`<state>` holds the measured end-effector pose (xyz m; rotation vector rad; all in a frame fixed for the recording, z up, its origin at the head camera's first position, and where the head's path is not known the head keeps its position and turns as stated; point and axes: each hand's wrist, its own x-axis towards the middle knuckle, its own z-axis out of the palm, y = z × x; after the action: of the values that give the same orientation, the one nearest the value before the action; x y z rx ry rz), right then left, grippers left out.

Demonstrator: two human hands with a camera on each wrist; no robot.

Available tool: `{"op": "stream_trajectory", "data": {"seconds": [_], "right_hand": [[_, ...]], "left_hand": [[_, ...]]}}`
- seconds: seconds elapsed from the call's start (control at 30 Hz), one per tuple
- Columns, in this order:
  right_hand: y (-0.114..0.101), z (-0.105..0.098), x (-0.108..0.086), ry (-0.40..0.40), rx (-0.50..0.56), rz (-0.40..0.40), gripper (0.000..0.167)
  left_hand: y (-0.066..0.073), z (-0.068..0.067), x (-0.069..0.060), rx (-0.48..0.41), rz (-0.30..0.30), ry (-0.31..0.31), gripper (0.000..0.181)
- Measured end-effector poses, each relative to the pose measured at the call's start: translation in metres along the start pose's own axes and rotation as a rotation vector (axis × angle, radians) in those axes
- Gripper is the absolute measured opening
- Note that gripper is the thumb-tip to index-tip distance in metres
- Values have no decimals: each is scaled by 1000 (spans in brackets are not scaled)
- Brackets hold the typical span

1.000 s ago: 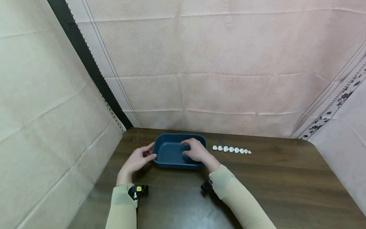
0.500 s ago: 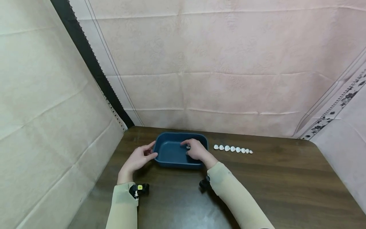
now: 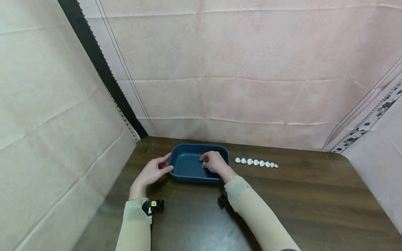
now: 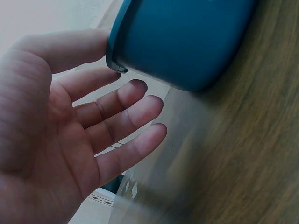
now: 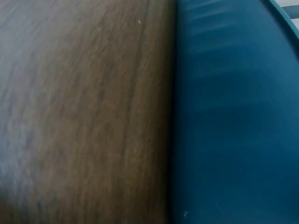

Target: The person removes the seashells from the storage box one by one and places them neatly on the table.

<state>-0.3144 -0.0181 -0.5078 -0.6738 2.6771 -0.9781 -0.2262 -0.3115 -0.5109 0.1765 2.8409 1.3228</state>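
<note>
A dark blue rectangular basin (image 3: 188, 166) stands on the table. My left hand (image 3: 152, 171) touches its left end with thumb and index fingertip, and in the left wrist view the other fingers (image 4: 140, 109) spread loosely below the rim. Inside the basin, toward its right side, my right hand (image 3: 215, 163) pinches a small whitish piece (image 3: 204, 164) between thumb and index finger. That piece is mostly covered and looks like the pieces in the row outside. The right wrist view has only the basin's outer wall (image 5: 233, 116), with the hand out of sight.
Right of the basin, several small white shell-like pieces (image 3: 255, 162) lie in a row, smaller toward the right. Brown wooden table (image 3: 301, 195) extends to the right and front. Pale cloth (image 3: 245, 69) hangs behind and at both sides.
The right hand's fingers have drawn closer together inside the basin, and a whitish piece now shows between them. The left hand stays at the basin's left end.
</note>
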Motion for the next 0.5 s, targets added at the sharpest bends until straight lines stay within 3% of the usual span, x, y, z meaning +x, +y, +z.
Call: {"op": "stream_trajectory", "data": {"seconds": [0.5], "right_hand": [[1,-1,-2,7,9,5,20]], "left_hand": [[2,0,-1,-1,-2,-6,64]]}}
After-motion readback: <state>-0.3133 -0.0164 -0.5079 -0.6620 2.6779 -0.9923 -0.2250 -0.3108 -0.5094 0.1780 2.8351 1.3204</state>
